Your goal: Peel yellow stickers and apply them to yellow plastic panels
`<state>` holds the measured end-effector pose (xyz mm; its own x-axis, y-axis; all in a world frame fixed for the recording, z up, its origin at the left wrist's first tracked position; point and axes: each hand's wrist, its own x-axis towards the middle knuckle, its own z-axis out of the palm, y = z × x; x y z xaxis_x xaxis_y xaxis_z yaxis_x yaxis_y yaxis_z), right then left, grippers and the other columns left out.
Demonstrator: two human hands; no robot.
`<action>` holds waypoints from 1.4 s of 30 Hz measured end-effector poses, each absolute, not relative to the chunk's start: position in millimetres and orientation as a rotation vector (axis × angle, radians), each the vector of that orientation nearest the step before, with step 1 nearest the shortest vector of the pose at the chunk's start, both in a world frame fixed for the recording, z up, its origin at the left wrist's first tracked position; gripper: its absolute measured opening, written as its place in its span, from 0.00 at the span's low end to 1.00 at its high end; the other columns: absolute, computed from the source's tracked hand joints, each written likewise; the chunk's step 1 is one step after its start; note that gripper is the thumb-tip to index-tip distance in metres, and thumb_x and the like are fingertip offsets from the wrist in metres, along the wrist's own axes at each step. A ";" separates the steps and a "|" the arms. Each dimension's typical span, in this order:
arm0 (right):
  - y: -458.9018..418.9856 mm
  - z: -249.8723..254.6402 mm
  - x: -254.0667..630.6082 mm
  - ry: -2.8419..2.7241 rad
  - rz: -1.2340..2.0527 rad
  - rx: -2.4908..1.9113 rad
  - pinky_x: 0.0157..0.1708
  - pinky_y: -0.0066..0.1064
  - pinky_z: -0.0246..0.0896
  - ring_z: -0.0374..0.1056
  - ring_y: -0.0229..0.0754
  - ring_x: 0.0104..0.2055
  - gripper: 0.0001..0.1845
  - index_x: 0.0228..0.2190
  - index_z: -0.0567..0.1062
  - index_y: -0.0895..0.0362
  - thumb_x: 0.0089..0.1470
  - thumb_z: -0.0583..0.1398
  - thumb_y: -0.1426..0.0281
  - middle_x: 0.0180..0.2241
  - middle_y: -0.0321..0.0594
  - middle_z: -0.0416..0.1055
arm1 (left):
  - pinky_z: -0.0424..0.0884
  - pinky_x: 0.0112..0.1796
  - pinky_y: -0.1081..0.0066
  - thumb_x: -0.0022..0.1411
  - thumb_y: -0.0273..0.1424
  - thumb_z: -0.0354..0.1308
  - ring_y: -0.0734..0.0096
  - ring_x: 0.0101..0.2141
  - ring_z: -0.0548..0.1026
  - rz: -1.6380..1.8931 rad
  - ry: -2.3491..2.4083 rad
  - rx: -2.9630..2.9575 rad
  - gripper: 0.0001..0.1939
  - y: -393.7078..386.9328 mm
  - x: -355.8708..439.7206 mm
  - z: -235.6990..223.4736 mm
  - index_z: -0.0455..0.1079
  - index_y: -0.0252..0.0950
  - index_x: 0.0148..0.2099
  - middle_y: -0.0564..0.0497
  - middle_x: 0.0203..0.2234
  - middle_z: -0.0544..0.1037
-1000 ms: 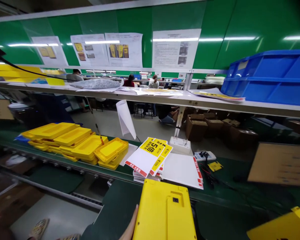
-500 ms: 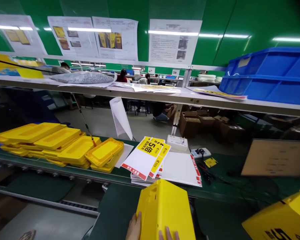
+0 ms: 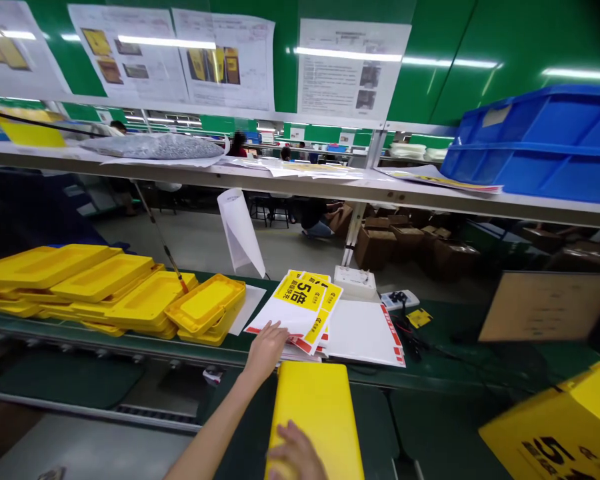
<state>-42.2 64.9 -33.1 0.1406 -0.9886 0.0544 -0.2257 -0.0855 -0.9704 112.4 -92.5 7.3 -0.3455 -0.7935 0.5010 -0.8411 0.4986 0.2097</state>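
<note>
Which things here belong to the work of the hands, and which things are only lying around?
In the work:
left hand, flat on the printed yellow and white cards
right hand, on the yellow plastic case

Lying around:
stacked yellow trays
white sheets with red edges
blue plastic crate
cardboard boxes

yellow case (image 3: 316, 393): smooth matt plastic | printed cards (image 3: 300, 295): glossy coated paper | blue crate (image 3: 540, 150): moulded plastic | cardboard boxes (image 3: 374, 248): rough brown board

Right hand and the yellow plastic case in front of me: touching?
Touching: the head view shows the right hand with its fingers lying on the near end of the yellow plastic case.
</note>
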 end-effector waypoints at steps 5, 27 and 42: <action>-32.0 13.8 -108.4 0.996 -1.109 -0.489 0.43 0.43 0.68 0.70 0.49 0.47 0.23 0.42 0.72 0.52 0.47 0.58 0.53 0.45 0.44 0.74 | 0.61 0.55 0.58 0.64 0.22 0.48 0.65 0.50 0.69 -0.042 -2.191 1.064 0.11 -32.9 68.0 38.5 0.68 0.35 0.45 0.50 0.42 0.76; -35.2 59.3 -110.6 0.938 -1.039 -1.230 0.42 0.34 0.61 0.69 0.42 0.37 0.12 0.31 0.73 0.56 0.49 0.60 0.60 0.32 0.40 0.75 | 0.71 0.43 0.61 0.49 0.36 0.67 0.53 0.38 0.76 -1.297 -1.169 1.115 0.14 -32.6 29.3 58.0 0.77 0.32 0.37 0.42 0.35 0.79; -19.1 88.4 -116.8 0.948 -0.952 -1.444 0.48 0.37 0.62 0.68 0.44 0.43 0.15 0.41 0.73 0.56 0.54 0.56 0.62 0.41 0.46 0.73 | 0.72 0.43 0.68 0.58 0.29 0.60 0.63 0.38 0.76 -0.750 -1.580 1.183 0.09 -11.4 37.9 87.9 0.76 0.42 0.42 0.51 0.38 0.79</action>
<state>-116.8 -19.1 88.4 0.3545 -0.9338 0.0489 -0.0452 -0.0693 -0.9966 37.9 -11.4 87.9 -0.0392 -0.9395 0.3402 -0.3304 0.3335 0.8830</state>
